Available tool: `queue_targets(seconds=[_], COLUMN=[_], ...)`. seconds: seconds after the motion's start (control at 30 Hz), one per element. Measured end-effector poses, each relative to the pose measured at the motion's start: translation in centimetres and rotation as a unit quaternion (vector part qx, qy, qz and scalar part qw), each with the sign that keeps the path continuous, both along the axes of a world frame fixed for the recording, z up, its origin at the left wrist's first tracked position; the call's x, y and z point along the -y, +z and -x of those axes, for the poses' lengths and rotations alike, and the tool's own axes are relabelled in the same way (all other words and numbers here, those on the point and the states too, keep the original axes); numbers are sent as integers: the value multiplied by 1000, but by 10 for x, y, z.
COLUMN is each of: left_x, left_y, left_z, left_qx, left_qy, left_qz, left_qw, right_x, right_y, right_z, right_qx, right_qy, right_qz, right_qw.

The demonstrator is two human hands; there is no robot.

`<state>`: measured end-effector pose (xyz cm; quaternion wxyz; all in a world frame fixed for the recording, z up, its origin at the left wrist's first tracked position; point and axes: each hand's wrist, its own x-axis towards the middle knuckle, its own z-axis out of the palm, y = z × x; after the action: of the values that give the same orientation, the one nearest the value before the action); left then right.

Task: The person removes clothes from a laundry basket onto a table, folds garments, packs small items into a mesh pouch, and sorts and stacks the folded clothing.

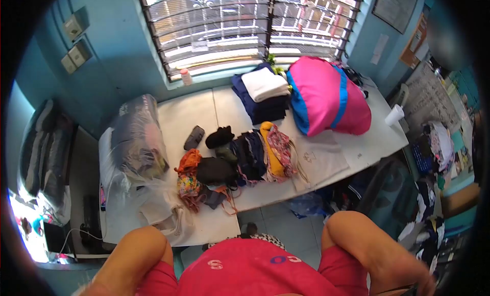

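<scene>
Both my arms are bent, elbows forward and forearms running back to the frame's lower corners. My right hand [416,279] is at the lower right edge, smeared and partly cut off; a thin dark line lies beside it, and its grip cannot be made out. On the left, only my forearm [120,270] shows; the hand is out of frame. Neither arm touches the clothes on the white table [186,109]. Nearest are an orange floral garment [189,181], a black cloth bundle [215,171], dark folded clothes [248,155], a yellow garment [271,150] and a red patterned one [280,148].
A large pink-and-blue bag [326,97] and a navy folded stack [261,108] topped with a white cloth [264,84] stand by the window. A clear plastic bag [138,138] is on the left, a white cup [394,115] far right. A dark chair [388,199] stands below.
</scene>
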<state>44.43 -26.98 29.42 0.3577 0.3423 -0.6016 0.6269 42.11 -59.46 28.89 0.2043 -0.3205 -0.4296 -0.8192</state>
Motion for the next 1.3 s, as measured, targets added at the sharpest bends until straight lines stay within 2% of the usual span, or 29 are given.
queue_targets(seconds=[0.03, 0.07, 0.1, 0.17, 0.2, 0.27, 0.3, 0.33, 0.4, 0.43, 0.5, 0.53, 0.57, 0.63, 0.67, 0.7, 0.8, 0.9, 0.97, 1.03, 1.07, 1.1, 1.17, 1.2, 1.23, 1.27, 1.3], left_x=[5, 9, 13, 26, 34, 66, 65, 62, 55, 54, 55, 55, 55, 55, 54, 53, 53, 58, 60, 54, 37, 26, 32, 20, 4, -4, -10], left_y=[-5, -8, -11, -12, -11, -9, -10, -12, -3, -2, -5, -6, -8, -10, -10, -11, -14, -16, -19, -25, -33, -42, -47, -55, -66, -78, -92], left_z=[-8, -17, -24, -34, -38, -39, -41, -41, -42, -44, -47, -48, -48, -48, -47, -47, -46, -50, -51, -51, -64, -71, -84, -86, -86, -85, -84], left_qx=[-86, -168, -246, -352, -385, -436, -439, -422, -403, -398, -409, -414, -416, -417, -414, -410, -410, -422, -447, -445, -357, -255, -278, -316, -352, -350, -411], left_qy=[-60, -117, -171, -240, -262, -192, -189, -202, -181, -186, -204, -210, -214, -221, -224, -229, -235, -234, -212, -133, 19, 173, 209, 254, 298, 298, 328], left_qz=[24, 47, 68, 100, 111, -90, -89, -141, -236, -259, -259, -254, -250, -240, -235, -229, -202, -154, -92, -34, -30, -24, -51, -90, -127, -128, -116], left_qw=[994, 978, 952, 899, 878, 875, 874, 872, 866, 860, 851, 848, 848, 848, 850, 853, 858, 862, 864, 885, 933, 951, 936, 910, 878, 879, 843], right_x=[-7, 2, -5, -10, -10, -11, -11, -11, -14, -17, -23, -17, -18, -22, -16, -16, -13, 11, 14, 44, 57, 67, 81, 72, 83, 88, 93], right_y=[6, 10, 0, -6, -10, -19, -23, -27, -2, 1, 1, -4, -6, -8, -8, -8, -9, -9, -10, -12, -12, -16, -30, -44, -58, -75, -92], right_z=[-13, -10, -12, -30, -32, -39, -41, -42, -18, -15, -13, -41, -50, -59, -52, -55, -64, -56, -61, -62, -62, -66, -93, -114, -122, -131, -140], right_qx=[-46, -55, -180, -321, -321, -346, -359, -372, -603, -609, -595, -449, -454, -329, -380, -380, -316, -380, -340, -427, -478, -510, -493, -421, -489, -547, -604], right_qy=[133, 155, 372, 317, 319, 359, 377, 394, 447, 450, 425, 444, 450, 444, 435, 434, 432, 333, 353, 360, 351, 335, 323, 304, 248, 214, 180], right_qz=[-37, -135, -89, -80, -79, 4, 43, 81, 105, 101, 47, 163, 161, 218, 220, 221, 228, 260, 107, 106, 100, 78, 11, -73, -97, -145, -184], right_qw=[989, 977, 906, 889, 888, 867, 853, 836, 652, 645, 680, 758, 753, 804, 786, 787, 813, 823, 865, 823, 799, 788, 808, 851, 831, 796, 754])
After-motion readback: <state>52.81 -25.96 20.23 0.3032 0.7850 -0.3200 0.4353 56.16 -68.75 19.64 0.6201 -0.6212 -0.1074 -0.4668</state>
